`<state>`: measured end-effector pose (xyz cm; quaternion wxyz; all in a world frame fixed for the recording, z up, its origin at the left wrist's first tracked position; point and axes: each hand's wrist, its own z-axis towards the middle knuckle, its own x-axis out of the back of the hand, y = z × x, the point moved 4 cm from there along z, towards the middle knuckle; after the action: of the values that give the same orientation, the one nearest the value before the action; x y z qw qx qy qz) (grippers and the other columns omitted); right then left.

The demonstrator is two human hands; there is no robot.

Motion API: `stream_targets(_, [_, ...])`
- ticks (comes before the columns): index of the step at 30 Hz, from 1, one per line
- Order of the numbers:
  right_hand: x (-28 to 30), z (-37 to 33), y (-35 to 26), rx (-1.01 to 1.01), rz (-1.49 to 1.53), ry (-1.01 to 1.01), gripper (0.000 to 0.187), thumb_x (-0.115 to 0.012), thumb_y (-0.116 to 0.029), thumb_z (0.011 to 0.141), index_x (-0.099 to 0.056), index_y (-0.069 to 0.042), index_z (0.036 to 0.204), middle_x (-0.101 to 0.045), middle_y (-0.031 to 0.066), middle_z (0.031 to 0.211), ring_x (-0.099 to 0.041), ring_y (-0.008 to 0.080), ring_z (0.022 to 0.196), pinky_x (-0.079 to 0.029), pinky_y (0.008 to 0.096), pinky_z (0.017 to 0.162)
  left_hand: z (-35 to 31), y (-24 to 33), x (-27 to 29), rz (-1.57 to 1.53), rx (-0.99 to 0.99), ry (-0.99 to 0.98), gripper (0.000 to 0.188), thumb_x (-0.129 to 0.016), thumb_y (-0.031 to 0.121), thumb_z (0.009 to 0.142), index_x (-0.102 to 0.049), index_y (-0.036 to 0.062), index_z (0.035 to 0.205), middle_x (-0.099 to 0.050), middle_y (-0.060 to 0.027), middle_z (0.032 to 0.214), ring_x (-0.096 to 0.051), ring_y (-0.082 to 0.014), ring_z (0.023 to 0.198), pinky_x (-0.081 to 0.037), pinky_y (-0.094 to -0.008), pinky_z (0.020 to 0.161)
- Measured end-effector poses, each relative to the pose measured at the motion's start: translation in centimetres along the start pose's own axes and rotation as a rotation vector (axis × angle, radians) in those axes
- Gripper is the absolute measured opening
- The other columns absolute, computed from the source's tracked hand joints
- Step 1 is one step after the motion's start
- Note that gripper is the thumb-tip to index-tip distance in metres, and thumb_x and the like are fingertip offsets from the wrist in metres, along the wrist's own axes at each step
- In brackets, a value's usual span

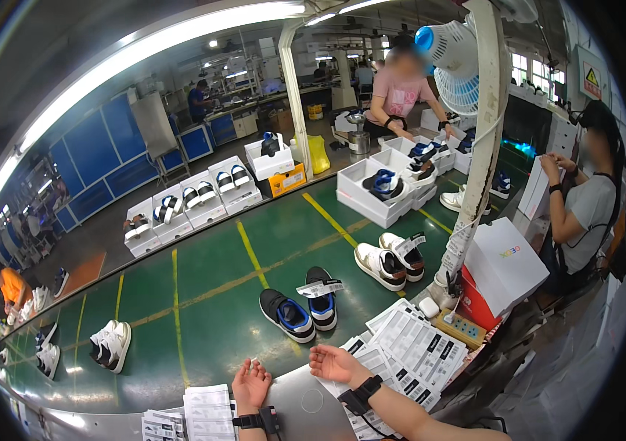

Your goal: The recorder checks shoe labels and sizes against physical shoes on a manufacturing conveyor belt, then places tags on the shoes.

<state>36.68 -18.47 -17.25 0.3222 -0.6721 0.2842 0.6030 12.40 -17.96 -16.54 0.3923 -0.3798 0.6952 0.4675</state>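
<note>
The left hand point(252, 382) and right hand point(333, 364) look loosely spread. Soft, slow fingers should keep the nearby papers point(417, 351) neat.

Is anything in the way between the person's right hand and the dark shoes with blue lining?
Nothing visible stands between the right hand and the dark shoes; the paper sheets lie mostly to its right.

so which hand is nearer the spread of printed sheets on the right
Right: the right hand is at the left edge of the printed sheets; the left hand is farther left, near the smaller stack.
</note>
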Motion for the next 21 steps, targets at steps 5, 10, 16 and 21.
stream_targets(5, [-0.07, 0.43, 0.13, 0.014, -0.03, -0.021, 0.024, -0.049, -0.023, 0.1, -0.061, -0.003, 0.106, -0.066, 0.0099, 0.097, -0.063, 0.0268, 0.093, -0.05, 0.0417, 0.086, -0.17, 0.08, -0.41, 0.028, 0.007, 0.012, 0.023, -0.055, 0.022, 0.092, -0.057, 0.0104, 0.111, -0.059, -0.0078, 0.105, -0.058, -0.0222, 0.097, -0.046, -0.0408, 0.085])
stream_targets(10, [-0.3, 0.61, 0.25, 0.02, -0.062, 0.004, 0.023, -0.049, -0.022, 0.1, -0.062, -0.004, 0.104, -0.066, 0.0094, 0.096, -0.063, 0.0261, 0.093, -0.05, 0.0404, 0.085, -0.01, 0.3, -0.32, 0.03, 0.004, 0.01, 0.023, -0.055, 0.021, 0.092, -0.057, 0.0109, 0.112, -0.06, -0.0077, 0.106, -0.058, -0.022, 0.097, -0.046, -0.0406, 0.085])
stream_targets(16, [-0.48, 0.29, 0.16, 0.025, -0.106, 0.07, 0.022, -0.051, -0.023, 0.099, -0.062, -0.005, 0.103, -0.065, 0.0082, 0.096, -0.062, 0.0239, 0.092, -0.05, 0.0401, 0.086, -0.24, 0.09, -0.48, -0.005, 0.001, 0.026, 0.026, -0.055, 0.02, 0.092, -0.057, 0.009, 0.116, -0.059, -0.0098, 0.106, -0.057, -0.023, 0.095, -0.046, -0.0417, 0.085])
stream_targets(21, [-0.52, 0.2, 0.45, 0.033, -0.114, 0.084, 0.02, -0.053, -0.023, 0.098, -0.062, -0.005, 0.102, -0.066, 0.0084, 0.096, -0.062, 0.0225, 0.091, -0.051, 0.0408, 0.086, -0.37, 0.31, -0.69, 0.038, -0.001, 0.012, 0.022, -0.054, 0.021, 0.093, -0.057, 0.0111, 0.113, -0.06, -0.008, 0.108, -0.058, -0.0219, 0.097, -0.047, -0.041, 0.086])
